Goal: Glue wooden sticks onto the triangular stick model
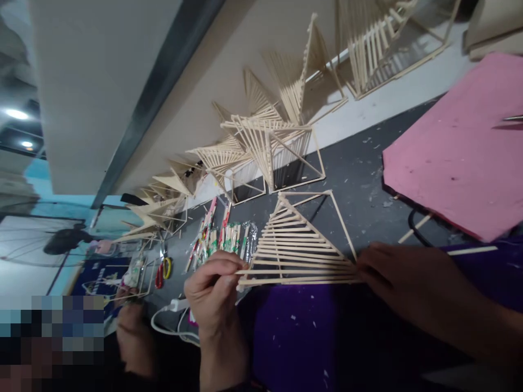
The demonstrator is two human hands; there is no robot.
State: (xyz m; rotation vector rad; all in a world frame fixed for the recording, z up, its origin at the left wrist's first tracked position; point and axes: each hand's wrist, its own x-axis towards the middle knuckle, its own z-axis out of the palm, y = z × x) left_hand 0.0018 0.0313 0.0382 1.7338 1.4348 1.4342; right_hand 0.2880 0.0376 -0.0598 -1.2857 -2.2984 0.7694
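A model of thin wooden sticks (296,239) lies at the table's front edge, its sticks fanned in a row across a slanted side. At its near side, my left hand (216,288) pinches the left end of a wooden stick (298,271) between thumb and fingers. The same stick runs across to my right hand (392,272), whose fingers are closed around its right end at the model's corner. That right hand is in shadow and its fingertips are partly hidden. Another stick lies just below, along the bottom edge.
Several finished stick models (269,141) line the wall ledge. Wrapped chopsticks (231,237) and scissors (163,267) lie to the left, with a white cable (163,321). Pink board (457,152) covers the right side. A co-worker's hand (133,326) is at the far left.
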